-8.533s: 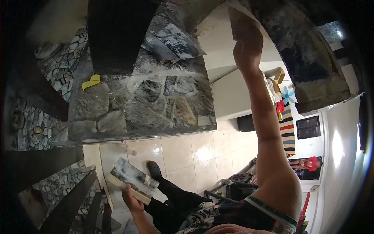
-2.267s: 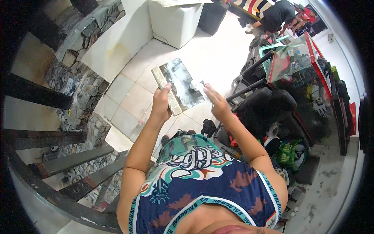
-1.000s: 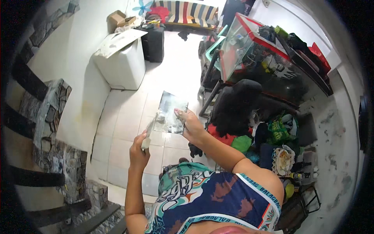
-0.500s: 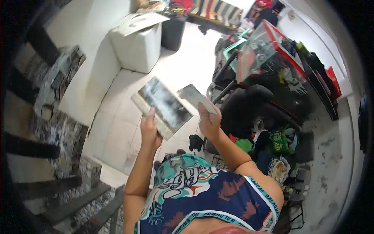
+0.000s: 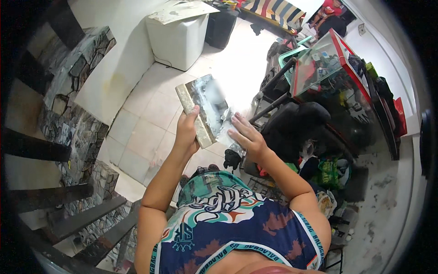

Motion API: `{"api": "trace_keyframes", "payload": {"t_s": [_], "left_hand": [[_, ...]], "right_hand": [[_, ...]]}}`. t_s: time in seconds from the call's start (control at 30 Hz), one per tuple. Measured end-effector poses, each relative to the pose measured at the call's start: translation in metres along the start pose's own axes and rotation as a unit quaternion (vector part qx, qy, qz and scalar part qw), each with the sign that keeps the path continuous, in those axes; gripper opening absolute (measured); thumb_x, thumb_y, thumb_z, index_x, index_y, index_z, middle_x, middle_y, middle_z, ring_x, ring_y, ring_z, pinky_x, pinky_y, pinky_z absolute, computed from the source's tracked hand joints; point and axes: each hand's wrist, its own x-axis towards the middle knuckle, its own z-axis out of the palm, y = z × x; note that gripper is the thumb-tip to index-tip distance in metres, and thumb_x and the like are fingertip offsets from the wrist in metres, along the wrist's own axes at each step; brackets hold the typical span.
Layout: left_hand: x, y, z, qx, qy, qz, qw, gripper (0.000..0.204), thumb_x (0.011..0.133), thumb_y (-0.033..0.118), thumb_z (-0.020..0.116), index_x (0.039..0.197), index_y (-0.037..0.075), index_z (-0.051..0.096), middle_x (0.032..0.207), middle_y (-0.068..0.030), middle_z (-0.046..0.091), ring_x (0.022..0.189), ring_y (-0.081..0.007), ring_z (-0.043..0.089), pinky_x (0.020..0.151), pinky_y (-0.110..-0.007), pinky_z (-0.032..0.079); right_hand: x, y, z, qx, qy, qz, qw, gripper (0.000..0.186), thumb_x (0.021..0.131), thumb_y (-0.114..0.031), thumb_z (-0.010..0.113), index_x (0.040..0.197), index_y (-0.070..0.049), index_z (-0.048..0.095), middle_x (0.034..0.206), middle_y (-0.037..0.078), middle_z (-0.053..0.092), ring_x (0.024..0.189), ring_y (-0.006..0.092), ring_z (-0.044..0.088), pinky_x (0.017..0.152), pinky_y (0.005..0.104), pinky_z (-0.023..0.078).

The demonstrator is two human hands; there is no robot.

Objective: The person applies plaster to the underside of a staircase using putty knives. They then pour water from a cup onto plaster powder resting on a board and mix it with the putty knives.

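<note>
My left hand (image 5: 187, 132) grips the near edge of a thick rectangular slab (image 5: 203, 107) with a grey mottled face and pale sides, held out in front of my chest. My right hand (image 5: 244, 134) is closed on a thinner grey piece (image 5: 226, 132) that lies against the slab's right lower edge. Both arms reach forward over the tiled floor (image 5: 146, 123). Where the thin piece ends under my fingers is hidden.
Stone-clad stairs with dark treads (image 5: 68, 137) run down the left. A white box-shaped appliance (image 5: 178, 34) stands by the wall ahead. On the right are a black chair (image 5: 296, 128), a glass case with a red frame (image 5: 333, 68) and clutter on the floor.
The view has swung from the stairs toward the room. The thin piece, half a second ago held apart from the slab, now lies against its right edge.
</note>
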Motion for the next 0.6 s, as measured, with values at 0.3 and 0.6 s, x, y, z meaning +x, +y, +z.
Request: {"api": "trace_keyframes", "payload": {"t_s": [0.3,0.6], "left_hand": [[-0.004,-0.004,-0.001,0.051,0.042,0.083,0.994,0.039,0.097,0.022,0.047,0.126,-0.003,0.039,0.114,-0.0139,0.055,0.1,-0.0206,0.058,0.087,-0.035,0.05],[-0.003,-0.025,-0.03,0.413,-0.004,0.304,0.859,0.026,0.093,0.015,0.053,0.109,-0.005,0.047,0.093,-0.0137,0.058,0.078,-0.0168,0.053,0.068,-0.031,0.044]], "right_hand": [[-0.043,0.062,0.002,-0.028,0.011,0.272,0.962,0.031,0.082,0.005,0.05,0.113,0.005,0.057,0.107,0.022,0.064,0.099,0.03,0.064,0.085,0.0372,0.051],[0.012,0.021,0.017,0.489,0.401,0.455,0.627,0.016,0.093,-0.006,0.047,0.104,0.004,0.053,0.088,0.005,0.057,0.078,0.0144,0.059,0.069,0.0298,0.052]]}}
